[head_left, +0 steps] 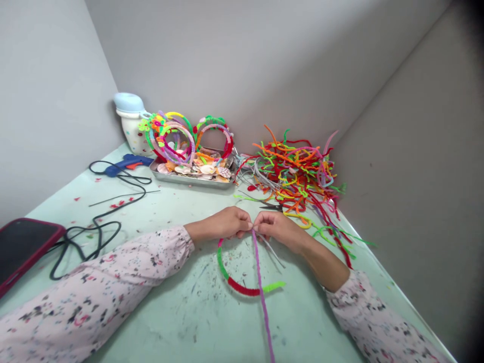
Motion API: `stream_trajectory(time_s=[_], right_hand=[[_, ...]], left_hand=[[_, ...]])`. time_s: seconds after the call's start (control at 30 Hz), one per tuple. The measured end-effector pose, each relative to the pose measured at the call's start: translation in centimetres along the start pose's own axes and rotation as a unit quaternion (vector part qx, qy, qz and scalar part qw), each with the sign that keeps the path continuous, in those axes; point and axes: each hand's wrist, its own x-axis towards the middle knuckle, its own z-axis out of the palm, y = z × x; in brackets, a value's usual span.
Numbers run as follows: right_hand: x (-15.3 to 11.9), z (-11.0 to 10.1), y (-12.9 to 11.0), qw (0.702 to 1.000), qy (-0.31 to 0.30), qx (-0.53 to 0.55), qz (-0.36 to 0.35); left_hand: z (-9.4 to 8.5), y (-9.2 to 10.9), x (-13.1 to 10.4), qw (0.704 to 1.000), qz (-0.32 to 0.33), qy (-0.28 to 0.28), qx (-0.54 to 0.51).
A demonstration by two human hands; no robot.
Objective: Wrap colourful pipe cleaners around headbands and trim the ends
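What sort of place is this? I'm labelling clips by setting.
Probably a craft workspace: a table with a pile of pipe cleaners, a tray of shells and a blue glue gun.

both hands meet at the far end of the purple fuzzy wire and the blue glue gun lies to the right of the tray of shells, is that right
Not quite: the head view shows the blue glue gun to the left of the tray of shells. The left hand and right hand do meet at the far end of the purple fuzzy wire.
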Motion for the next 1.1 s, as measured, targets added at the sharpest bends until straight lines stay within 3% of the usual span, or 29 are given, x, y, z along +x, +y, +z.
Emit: stream_trajectory(time_s=[0.7, 1.1], right_hand=[[0.2, 0.4, 0.0, 0.998, 0.011, -0.054, 0.004], [-0.3, 1.2, 0.8, 0.965, 0.101, -0.220, -0.100]], left_hand=[[0.0, -0.5, 0.1, 1.000, 0.000, 0.012, 0.027], [0.1, -0.4, 0.2, 1.000, -0.007, 0.024, 0.016]])
